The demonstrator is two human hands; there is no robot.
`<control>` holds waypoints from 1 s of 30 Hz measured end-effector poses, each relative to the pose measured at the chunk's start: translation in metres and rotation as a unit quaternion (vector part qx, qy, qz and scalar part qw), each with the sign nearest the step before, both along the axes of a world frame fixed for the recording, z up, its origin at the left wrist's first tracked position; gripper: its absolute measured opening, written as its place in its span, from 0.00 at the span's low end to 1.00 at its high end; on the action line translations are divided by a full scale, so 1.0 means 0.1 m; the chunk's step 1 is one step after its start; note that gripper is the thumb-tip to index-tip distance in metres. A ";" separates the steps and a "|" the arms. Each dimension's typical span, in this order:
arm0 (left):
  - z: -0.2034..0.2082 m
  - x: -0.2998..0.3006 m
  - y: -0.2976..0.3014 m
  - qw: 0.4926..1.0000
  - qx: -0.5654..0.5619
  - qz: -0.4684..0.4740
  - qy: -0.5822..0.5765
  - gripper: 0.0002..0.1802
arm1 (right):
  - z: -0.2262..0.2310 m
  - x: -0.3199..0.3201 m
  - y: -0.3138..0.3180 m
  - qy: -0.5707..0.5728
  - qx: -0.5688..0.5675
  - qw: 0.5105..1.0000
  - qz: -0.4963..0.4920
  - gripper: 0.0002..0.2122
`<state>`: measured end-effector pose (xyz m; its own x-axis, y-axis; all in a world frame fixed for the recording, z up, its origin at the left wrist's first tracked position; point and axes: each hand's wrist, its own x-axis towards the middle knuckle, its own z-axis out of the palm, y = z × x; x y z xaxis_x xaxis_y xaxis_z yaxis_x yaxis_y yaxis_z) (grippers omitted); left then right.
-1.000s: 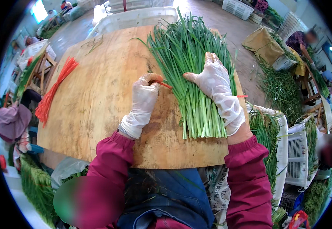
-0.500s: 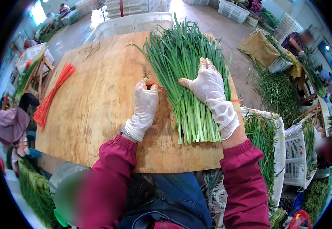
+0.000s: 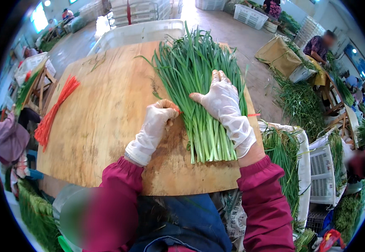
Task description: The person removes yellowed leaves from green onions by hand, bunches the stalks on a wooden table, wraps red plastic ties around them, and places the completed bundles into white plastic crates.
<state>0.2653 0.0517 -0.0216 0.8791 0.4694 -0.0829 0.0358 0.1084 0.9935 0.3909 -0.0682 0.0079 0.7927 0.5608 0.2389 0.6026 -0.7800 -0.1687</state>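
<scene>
A flat bundle of garlic chives (image 3: 203, 113) lies on the right part of a wooden board, leaf tips pointing away and pale cut stems toward me. My right hand (image 3: 222, 101), in a whitish glove, rests on the leaves with its fingers stretched and thumb spread. At the bundle's left edge my left hand (image 3: 159, 117), gloved too, pinches one end of a red tie strip (image 3: 178, 110). The strip's other end (image 3: 254, 114) sticks out past the bundle on the right; its middle is hidden by the chives.
A sheaf of red tie strips (image 3: 56, 111) lies at the left of the wooden board (image 3: 107, 138). Beyond the board stands a white crate (image 3: 140, 30). Crates of greens (image 3: 283, 159) stand at the right, near a green heap (image 3: 304, 105) on the floor. Several people work around the room.
My left hand has turned so its fingers point right, toward the bundle's edge, still pinching the strip. My right hand keeps its place on the chives. The whole view has shifted slightly.
</scene>
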 end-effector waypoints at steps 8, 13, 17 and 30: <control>-0.05 -0.05 0.03 0.991 0.110 -0.074 0.022 0.03 | -0.04 0.02 0.01 0.006 0.020 1.000 -0.003 0.41; -0.05 -0.01 -0.01 0.991 -0.111 -0.077 -0.003 0.02 | -0.03 0.02 0.00 0.001 0.007 1.000 -0.004 0.41; 0.00 0.02 -0.07 0.966 -0.248 -0.065 -0.036 0.03 | 0.04 0.03 0.00 0.026 0.015 1.000 0.007 0.41; -0.06 0.03 -0.09 0.981 -0.191 -0.032 -0.031 0.03 | 0.35 0.60 -0.83 0.212 0.323 0.921 0.048 0.35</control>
